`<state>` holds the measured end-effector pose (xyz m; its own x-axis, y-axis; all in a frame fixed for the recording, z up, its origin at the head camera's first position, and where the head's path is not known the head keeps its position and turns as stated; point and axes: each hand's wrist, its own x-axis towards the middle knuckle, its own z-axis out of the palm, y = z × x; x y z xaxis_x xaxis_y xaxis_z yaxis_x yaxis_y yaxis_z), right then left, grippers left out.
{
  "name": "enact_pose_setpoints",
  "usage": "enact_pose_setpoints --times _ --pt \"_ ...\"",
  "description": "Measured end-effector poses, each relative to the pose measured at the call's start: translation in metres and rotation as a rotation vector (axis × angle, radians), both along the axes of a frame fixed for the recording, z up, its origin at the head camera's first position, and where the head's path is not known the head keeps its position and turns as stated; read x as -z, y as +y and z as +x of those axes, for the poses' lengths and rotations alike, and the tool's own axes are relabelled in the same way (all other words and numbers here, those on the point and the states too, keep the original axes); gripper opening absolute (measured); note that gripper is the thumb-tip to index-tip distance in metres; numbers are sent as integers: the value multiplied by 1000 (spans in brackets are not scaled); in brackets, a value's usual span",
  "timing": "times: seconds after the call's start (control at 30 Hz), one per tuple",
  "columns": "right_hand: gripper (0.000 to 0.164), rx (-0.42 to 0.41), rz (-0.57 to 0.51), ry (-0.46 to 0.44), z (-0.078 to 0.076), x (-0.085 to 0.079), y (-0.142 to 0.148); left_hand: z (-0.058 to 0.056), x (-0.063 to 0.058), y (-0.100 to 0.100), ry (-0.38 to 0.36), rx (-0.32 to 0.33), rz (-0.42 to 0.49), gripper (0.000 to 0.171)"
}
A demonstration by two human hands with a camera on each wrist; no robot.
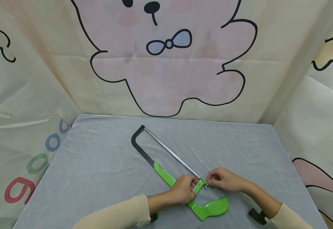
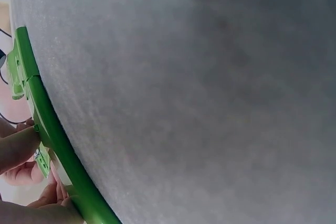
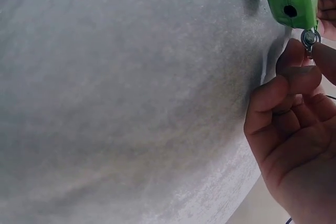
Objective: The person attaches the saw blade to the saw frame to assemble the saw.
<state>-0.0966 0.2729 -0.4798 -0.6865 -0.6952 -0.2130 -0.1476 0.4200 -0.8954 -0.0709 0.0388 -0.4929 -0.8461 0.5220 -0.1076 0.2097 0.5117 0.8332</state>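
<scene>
A hacksaw with a green frame (image 1: pixel 164 174) and a black curved front end (image 1: pixel 136 144) lies slanted across the grey cloth. Its silver blade (image 1: pixel 172 154) runs from that black end to the short green post beside the handle (image 1: pixel 216 207). My left hand (image 1: pixel 182 190) grips the green frame near this post, and the left wrist view shows its fingers (image 2: pixel 20 148) around the frame. At the post's outer side, thumb and forefinger of my right hand (image 1: pixel 226 179) pinch a small metal wing nut (image 3: pixel 310 37). The fingertips partly cover the nut.
Grey cloth (image 1: pixel 97 165) covers the table. A printed curtain (image 1: pixel 166 73) hangs behind its back edge, with more printed cloth on the left (image 1: pixel 26 136) and right sides. Black straps (image 1: pixel 257 217) sit at both wrists.
</scene>
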Motion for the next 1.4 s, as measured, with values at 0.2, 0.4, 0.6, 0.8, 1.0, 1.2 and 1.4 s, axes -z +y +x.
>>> enact_pose_setpoints --times 0.2,0.4,0.6,0.8,1.0,1.2,1.4 --pt "7 34 70 75 1 2 -1 0 0 0 -10 -3 12 34" --pt "10 71 153 150 2 1 -3 0 0 0 -15 1 4 33" --pt "10 72 176 172 4 2 -4 -1 0 0 -39 7 2 33" --pt "11 54 159 172 5 2 -4 -1 0 -1 -21 6 14 33" --pt "10 1 125 170 3 1 -2 -1 1 -1 -11 9 16 33" --pt "8 8 107 121 4 0 -2 -1 1 -1 -22 6 20 33" --pt "12 24 107 125 5 -1 -5 -1 0 -1 -38 10 17 33"
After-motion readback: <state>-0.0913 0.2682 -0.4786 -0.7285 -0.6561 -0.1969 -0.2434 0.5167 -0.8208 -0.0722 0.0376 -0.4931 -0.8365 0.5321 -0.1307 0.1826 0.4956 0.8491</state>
